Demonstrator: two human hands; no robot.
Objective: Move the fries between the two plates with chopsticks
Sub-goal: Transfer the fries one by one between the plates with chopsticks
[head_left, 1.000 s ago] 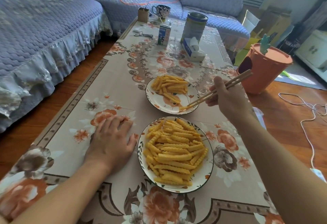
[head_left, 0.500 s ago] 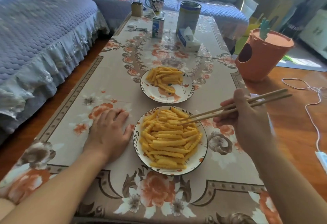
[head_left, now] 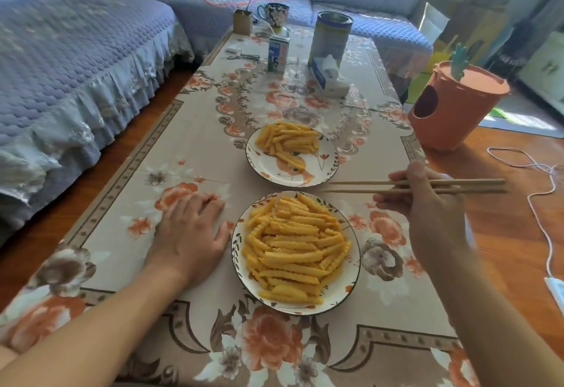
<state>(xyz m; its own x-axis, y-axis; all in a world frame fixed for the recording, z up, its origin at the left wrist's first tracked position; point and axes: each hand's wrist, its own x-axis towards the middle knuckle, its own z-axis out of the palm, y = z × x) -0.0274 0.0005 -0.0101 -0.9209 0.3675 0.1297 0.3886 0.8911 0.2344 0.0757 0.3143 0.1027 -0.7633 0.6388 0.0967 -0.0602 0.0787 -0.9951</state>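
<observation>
- Right hand [head_left: 427,212]: fingers curled round a pair of chopsticks [head_left: 360,186], held near level, tips pointing toward the left hand's side. Tips carry nothing.
- Chopstick tips sit in the gap between the two plates, just past the near plate's far rim, not touching either plate as far as can be seen.
- Left hand [head_left: 190,234]: flat on the worktop [head_left: 189,154], palm down, fingers straight and slightly spread, holding nothing.
- Near plate [head_left: 354,276]: just beside the left hand's thumb side, below and inward of the right hand. Piled with crinkle-cut fries [head_left: 293,249] over most of its face.
- Far plate [head_left: 328,170]: beyond the near plate, ahead of the chopstick tips. Smaller heap of fries [head_left: 287,142] on its far half; near half shows the painted pattern.
- The two plates lie close, rims apart.
- Worktop has a floral cloth, beige with orange flowers.
- Well beyond both hands, at the far end: tin [head_left: 331,38], carton [head_left: 278,53], tissue pack [head_left: 329,78], mug [head_left: 274,14], small brown box [head_left: 242,21], keys [head_left: 241,56].
- Outward of the right hand, on the floor: orange bin [head_left: 454,112]; white cable [head_left: 540,203] trailing across the floor boards.
- Outward of the left hand: sofa [head_left: 76,66] with a blue quilted cover.
</observation>
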